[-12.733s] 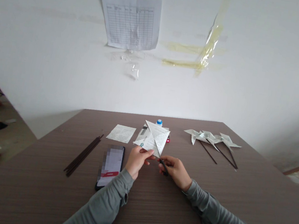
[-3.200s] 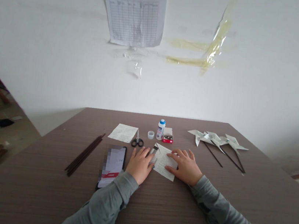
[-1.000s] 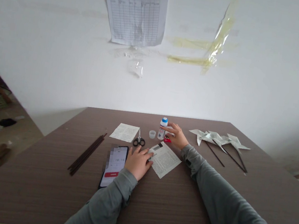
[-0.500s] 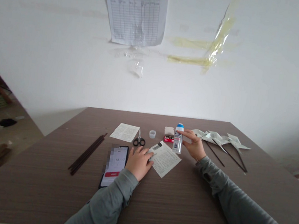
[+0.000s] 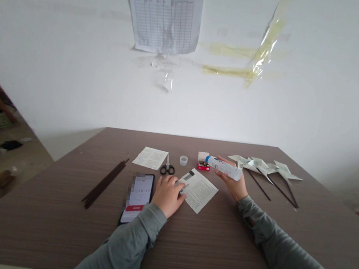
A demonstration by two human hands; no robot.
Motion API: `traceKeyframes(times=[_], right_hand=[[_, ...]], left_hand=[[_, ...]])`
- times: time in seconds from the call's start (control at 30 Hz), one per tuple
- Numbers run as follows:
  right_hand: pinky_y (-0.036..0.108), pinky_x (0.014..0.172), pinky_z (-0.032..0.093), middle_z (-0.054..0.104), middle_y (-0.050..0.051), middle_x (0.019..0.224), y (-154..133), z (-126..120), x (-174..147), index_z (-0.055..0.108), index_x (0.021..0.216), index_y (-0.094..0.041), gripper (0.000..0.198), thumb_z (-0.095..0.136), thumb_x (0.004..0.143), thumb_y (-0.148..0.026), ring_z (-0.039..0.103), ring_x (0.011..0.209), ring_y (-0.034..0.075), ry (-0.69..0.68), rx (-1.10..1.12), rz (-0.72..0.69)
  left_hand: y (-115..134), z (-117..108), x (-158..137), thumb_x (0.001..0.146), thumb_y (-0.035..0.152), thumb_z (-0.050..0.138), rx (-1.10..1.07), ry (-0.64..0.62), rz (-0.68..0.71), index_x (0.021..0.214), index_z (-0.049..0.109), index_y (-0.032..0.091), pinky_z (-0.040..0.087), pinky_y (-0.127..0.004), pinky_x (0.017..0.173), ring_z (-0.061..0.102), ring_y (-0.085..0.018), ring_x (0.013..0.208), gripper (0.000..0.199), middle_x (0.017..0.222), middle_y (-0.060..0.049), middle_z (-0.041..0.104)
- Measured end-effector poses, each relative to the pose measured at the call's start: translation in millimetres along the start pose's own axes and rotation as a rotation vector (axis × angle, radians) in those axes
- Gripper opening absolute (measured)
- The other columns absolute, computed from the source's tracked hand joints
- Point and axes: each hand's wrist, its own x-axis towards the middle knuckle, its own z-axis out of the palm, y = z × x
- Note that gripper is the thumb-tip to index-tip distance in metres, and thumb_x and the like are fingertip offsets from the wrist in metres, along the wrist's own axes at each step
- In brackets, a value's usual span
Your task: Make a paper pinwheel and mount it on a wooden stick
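Observation:
My right hand (image 5: 231, 182) is wrapped round a glue bottle (image 5: 224, 167), white with a blue cap. The bottle is tilted nearly flat above the table, its cap end pointing left. Below and to the left of it lies a square printed paper sheet (image 5: 199, 191), turned like a diamond. My left hand (image 5: 168, 195) rests at the sheet's left corner, fingers spread and bent a little, its fingertips on or beside the paper. A small red box (image 5: 203, 166) of small metal-looking pieces sits just beyond the bottle's cap.
Scissors (image 5: 167, 169), another paper sheet (image 5: 150, 158) and a small clear cup (image 5: 183, 160) lie beyond my left hand. A phone (image 5: 139, 198) and dark sticks (image 5: 105, 184) are on the left. Paper pinwheels (image 5: 261, 167) on sticks lie at the right. A wall stands behind the table.
My right hand has tipped the glue bottle from upright to nearly flat and lifted it, with the cap swung left. The left hand and the sheet have barely moved.

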Motion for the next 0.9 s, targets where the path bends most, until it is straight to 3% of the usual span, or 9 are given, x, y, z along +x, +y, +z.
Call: traceKeyframes(times=[0.1, 0.2, 0.37, 0.5, 0.63, 0.9], right_hand=[[0.072, 0.104, 0.084, 0.101, 0.021, 0.12, -11, 3, -1, 0.097, 0.116, -0.026, 0.086, 0.09, 0.092, -0.108, 0.098, 0.113, 0.05, 0.083, 0.149, 0.141], [0.064, 0.097, 0.084, 0.1, 0.017, 0.103, -22, 5, -2, 0.095, 0.095, -0.029, 0.087, 0.095, 0.079, -0.114, 0.099, 0.103, 0.048, 0.096, 0.221, 0.223], [0.059, 0.092, 0.083, 0.1, 0.015, 0.1, -29, 5, -5, 0.097, 0.093, -0.028, 0.077, 0.095, 0.087, -0.105, 0.098, 0.097, 0.044, -0.021, 0.22, 0.226], [0.07, 0.108, 0.08, 0.099, 0.013, 0.101, -22, 5, -8, 0.097, 0.092, -0.031, 0.057, 0.097, 0.097, -0.088, 0.096, 0.102, 0.045, -0.086, 0.07, 0.159], [0.083, 0.128, 0.069, 0.099, 0.014, 0.113, -17, 10, -12, 0.098, 0.097, -0.032, 0.032, 0.1, 0.101, -0.064, 0.093, 0.12, 0.049, -0.127, -0.122, 0.057], [0.079, 0.141, 0.061, 0.097, 0.012, 0.12, -22, 16, -15, 0.094, 0.096, -0.031, 0.021, 0.102, 0.102, -0.049, 0.089, 0.13, 0.046, -0.237, -0.272, -0.033]], left_hand=[[0, 4, 2, 0.116, 0.027, 0.083, -0.03, 0.008, 0.012, 0.159, 0.091, 0.029, 0.046, -0.074, 0.156, 0.065, -0.042, 0.179, 0.043, 0.181, -0.015, 0.082], [2, 6, 2, 0.116, 0.025, 0.083, -0.057, -0.012, 0.015, 0.171, 0.084, 0.032, 0.045, -0.078, 0.158, 0.061, -0.043, 0.185, 0.056, 0.191, -0.013, 0.076], [5, 5, 0, 0.117, 0.028, 0.082, -0.075, -0.049, 0.027, 0.168, 0.088, 0.035, 0.042, -0.084, 0.158, 0.061, -0.046, 0.185, 0.051, 0.189, -0.011, 0.078], [7, 2, 0, 0.117, 0.032, 0.085, -0.073, -0.043, 0.032, 0.161, 0.093, 0.034, 0.042, -0.085, 0.157, 0.063, -0.046, 0.18, 0.045, 0.183, -0.013, 0.082], [10, 1, -1, 0.118, 0.032, 0.085, -0.065, -0.042, 0.03, 0.163, 0.092, 0.032, 0.042, -0.083, 0.157, 0.064, -0.045, 0.178, 0.046, 0.18, -0.015, 0.083], [9, 4, 1, 0.116, 0.034, 0.088, -0.055, -0.022, 0.029, 0.162, 0.092, 0.036, 0.046, -0.083, 0.155, 0.064, -0.046, 0.18, 0.046, 0.185, -0.012, 0.08]])
